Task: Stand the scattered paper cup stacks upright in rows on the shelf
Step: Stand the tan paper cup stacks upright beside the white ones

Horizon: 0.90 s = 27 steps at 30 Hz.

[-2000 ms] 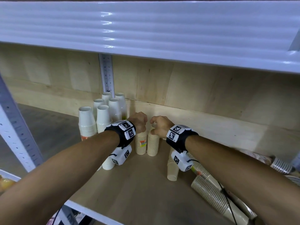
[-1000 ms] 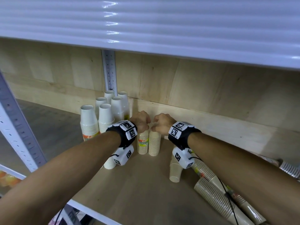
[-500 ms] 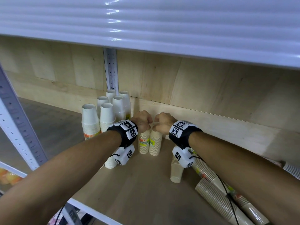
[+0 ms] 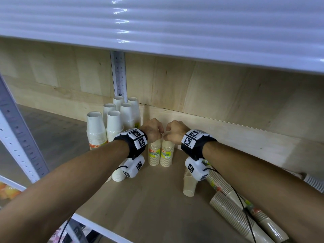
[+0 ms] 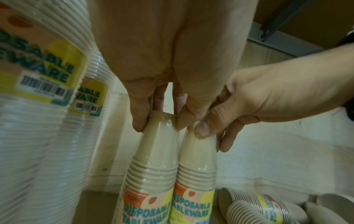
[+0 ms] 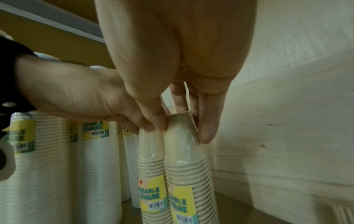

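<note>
Two beige cup stacks stand upright and touching on the shelf [image 4: 157, 207], just right of the white upright stacks [image 4: 114, 123]. Compared with two seconds ago, the pair has closed up and both labels face forward; neither stack has otherwise shifted. The left hand [image 4: 152, 130] pinches the top of the left beige stack [image 4: 154, 153], fingers [image 5: 138, 121] curled round it. The right hand [image 4: 175, 131] pinches the right beige stack [image 4: 167, 155] likewise. Judgement: placement of this pair is essentially complete; release comes next. Several beige stacks [image 4: 233, 216] lie on their sides at right, awaiting the same treatment.
</note>
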### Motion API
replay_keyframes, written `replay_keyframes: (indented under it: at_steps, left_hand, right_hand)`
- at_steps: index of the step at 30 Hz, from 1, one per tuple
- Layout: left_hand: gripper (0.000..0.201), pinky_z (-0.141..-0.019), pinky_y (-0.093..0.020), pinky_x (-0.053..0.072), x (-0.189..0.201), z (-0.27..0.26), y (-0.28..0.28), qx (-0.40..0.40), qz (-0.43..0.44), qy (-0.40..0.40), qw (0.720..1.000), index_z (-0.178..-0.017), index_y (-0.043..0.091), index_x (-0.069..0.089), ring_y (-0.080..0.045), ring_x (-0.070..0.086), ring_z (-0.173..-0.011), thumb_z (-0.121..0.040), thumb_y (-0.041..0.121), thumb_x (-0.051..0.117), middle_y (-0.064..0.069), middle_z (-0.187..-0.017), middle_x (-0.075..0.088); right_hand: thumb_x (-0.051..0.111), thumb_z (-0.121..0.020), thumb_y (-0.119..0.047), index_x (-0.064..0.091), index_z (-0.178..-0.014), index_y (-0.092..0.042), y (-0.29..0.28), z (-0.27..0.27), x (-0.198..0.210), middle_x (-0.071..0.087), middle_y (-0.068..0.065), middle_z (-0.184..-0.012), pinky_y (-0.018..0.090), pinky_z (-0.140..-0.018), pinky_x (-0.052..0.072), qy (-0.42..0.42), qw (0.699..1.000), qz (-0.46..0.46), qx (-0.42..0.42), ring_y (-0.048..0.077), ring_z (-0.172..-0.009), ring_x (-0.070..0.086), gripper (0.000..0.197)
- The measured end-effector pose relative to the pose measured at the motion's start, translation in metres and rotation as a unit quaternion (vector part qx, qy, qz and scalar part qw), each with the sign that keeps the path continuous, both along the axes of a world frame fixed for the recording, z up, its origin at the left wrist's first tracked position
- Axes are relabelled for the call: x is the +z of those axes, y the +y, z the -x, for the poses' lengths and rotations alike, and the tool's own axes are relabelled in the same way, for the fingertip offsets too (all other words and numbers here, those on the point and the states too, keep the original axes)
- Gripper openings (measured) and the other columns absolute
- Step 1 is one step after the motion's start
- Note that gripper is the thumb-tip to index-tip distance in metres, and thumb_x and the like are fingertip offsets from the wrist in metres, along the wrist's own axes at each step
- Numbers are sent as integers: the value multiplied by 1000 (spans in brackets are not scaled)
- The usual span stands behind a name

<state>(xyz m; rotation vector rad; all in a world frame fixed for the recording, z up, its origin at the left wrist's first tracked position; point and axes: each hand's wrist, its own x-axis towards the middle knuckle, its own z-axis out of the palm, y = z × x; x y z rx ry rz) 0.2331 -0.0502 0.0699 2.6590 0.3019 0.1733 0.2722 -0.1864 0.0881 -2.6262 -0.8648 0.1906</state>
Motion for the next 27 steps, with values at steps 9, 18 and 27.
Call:
replay_keyframes:
  at_steps: [9, 18, 27]
  left_hand:
    - [30, -79, -26, 43, 11, 5, -4, 0, -1, -5, 1000, -116, 22, 63, -17, 54, -102, -86, 26, 68, 2, -113, 51]
    - [30, -70, -24, 44, 56, 10, -43, -49, 9, -79, 996, -119, 23, 63, -18, 56, -98, -89, 25, 64, 2, -118, 53]
    - [42, -85, -26, 44, 25, 14, -112, -112, 17, -37, 993, -124, 24, 58, -21, 58, -103, -84, 32, 70, -5, -121, 59]
  right_hand:
    - [73, -82, -32, 55, -129, -13, -12, 4, 5, 60, 9, -121, 26, -71, 43, -8, 1000, 3, -9, 25, -104, 60, 53]
    - [73, -80, -30, 54, -131, -16, -68, 7, 17, 56, 8, -128, 29, -81, 47, -31, 998, 24, -52, 26, -111, 58, 57]
    - [73, -81, -35, 52, -131, -16, -149, 37, -5, 52, 5, -131, 25, -78, 42, -8, 993, 64, -97, 25, -114, 55, 57]
